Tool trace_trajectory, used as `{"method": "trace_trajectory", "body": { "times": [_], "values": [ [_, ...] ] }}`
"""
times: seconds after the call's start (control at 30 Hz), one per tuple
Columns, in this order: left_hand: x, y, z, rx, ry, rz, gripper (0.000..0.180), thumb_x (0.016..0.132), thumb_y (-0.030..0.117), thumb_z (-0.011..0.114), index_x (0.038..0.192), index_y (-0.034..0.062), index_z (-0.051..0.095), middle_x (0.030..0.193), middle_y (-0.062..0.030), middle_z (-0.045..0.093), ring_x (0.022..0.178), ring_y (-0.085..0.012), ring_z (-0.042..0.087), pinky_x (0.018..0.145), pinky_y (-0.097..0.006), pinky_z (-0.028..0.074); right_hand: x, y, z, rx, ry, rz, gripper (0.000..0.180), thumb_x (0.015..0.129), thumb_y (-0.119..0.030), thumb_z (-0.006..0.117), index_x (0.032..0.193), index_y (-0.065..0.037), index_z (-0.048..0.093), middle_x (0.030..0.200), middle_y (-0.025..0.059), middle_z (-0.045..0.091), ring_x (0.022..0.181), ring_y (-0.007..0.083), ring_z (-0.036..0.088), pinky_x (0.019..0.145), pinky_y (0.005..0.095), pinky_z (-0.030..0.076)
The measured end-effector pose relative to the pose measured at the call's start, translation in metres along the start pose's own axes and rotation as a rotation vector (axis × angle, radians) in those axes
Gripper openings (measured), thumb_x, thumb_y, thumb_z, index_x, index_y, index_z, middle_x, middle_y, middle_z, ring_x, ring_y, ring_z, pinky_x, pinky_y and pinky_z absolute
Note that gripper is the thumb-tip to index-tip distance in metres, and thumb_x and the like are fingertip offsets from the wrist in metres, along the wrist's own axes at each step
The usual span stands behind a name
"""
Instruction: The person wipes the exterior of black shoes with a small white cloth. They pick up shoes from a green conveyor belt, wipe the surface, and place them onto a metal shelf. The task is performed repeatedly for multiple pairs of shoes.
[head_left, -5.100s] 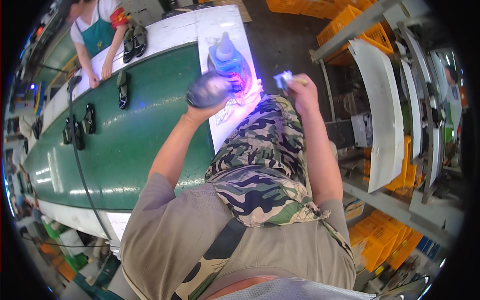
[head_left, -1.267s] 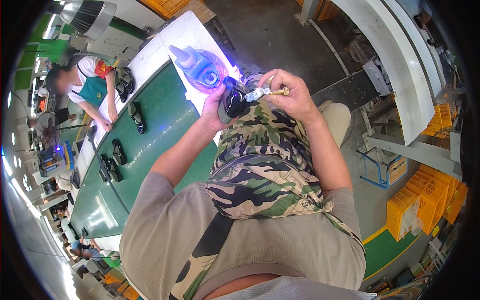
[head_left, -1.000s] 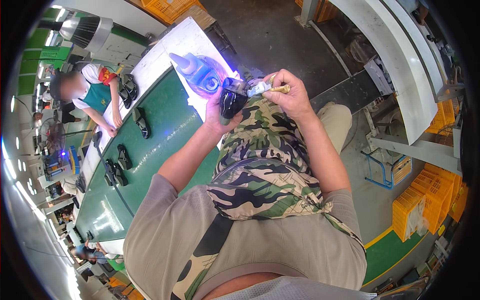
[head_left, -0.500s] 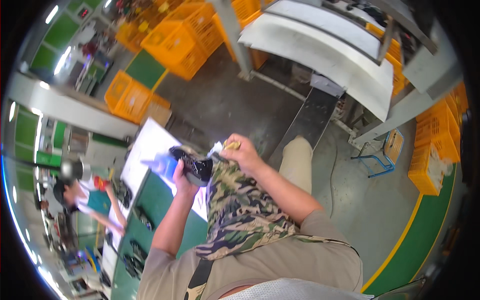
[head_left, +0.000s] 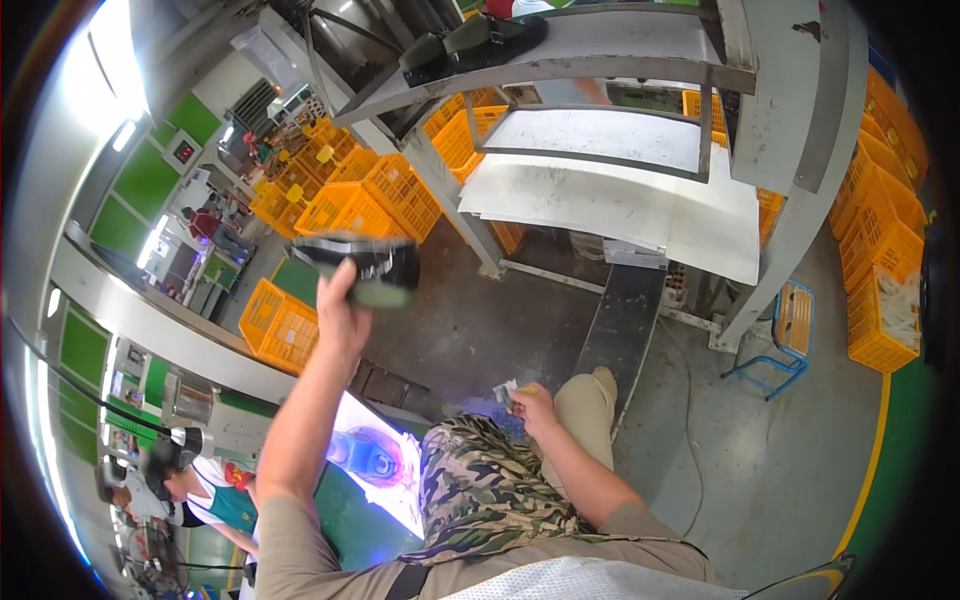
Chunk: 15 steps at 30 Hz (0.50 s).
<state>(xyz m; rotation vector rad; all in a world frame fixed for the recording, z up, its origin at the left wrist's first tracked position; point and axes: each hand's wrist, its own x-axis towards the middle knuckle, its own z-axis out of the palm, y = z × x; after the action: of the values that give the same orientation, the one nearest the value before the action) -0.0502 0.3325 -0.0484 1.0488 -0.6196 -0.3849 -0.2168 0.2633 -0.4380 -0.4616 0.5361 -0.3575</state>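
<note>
My left hand is raised out in front, fingers closed round a glossy black shoe; the shoe is smeared by motion. Lower and to the right, in front of my knee, my right hand is closed on a small whitish, cloth-like thing, whose exact kind I cannot make out. Below my left forearm a blue bottle-like container stands on a white sheet on the green-topped table.
Ahead, a metal rack carries black shoes on its upper shelf and white sheets lower down. Orange crates stand beyond my left hand. A blue-framed stool is at right. A co-worker sits at left.
My left hand has carried the shoe forward and up, away from my lap. My right hand has moved right and down, apart from the shoe. My view has tilted up toward the rack.
</note>
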Motion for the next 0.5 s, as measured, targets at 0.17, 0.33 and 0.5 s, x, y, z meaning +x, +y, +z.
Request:
{"method": "trace_trajectory", "body": {
  "times": [0.17,0.33,0.5],
  "values": [
    [0.100,0.054,0.100,0.195,-0.163,0.254,0.040,0.086,0.007,0.066,0.121,0.0001,0.048,0.111,-0.0131,0.062,0.102,-0.0249,0.065,0.092,-0.039,0.054,0.014,0.007,-0.017,-0.025,-0.018,-0.008,0.023,0.077,-0.006,0.077,0.082,-0.008,0.054,0.069,0.0049,0.060,0.055,0.0153,0.057,0.048,0.0267,0.041],
    [0.180,0.093,0.186,0.772,-0.251,0.568,0.054,0.075,0.017,0.082,0.115,-0.0042,0.053,0.103,-0.0138,0.066,0.092,-0.0226,0.066,0.083,-0.033,0.053,0.033,0.019,-0.021,-0.075,-0.044,0.012,0.024,0.076,-0.007,0.078,0.081,-0.008,0.055,0.069,0.0047,0.061,0.054,0.0143,0.057,0.048,0.0264,0.040],
    [0.154,0.082,0.320,1.064,-0.451,0.496,0.075,0.070,0.010,0.082,0.136,-0.0046,0.049,0.115,-0.0161,0.067,0.101,-0.0245,0.066,0.088,-0.032,0.052,0.049,-0.013,-0.041,-0.048,0.032,-0.089,0.023,0.077,-0.007,0.078,0.082,-0.008,0.055,0.070,0.0047,0.061,0.055,0.0144,0.058,0.048,0.0266,0.041]
  ]
}}
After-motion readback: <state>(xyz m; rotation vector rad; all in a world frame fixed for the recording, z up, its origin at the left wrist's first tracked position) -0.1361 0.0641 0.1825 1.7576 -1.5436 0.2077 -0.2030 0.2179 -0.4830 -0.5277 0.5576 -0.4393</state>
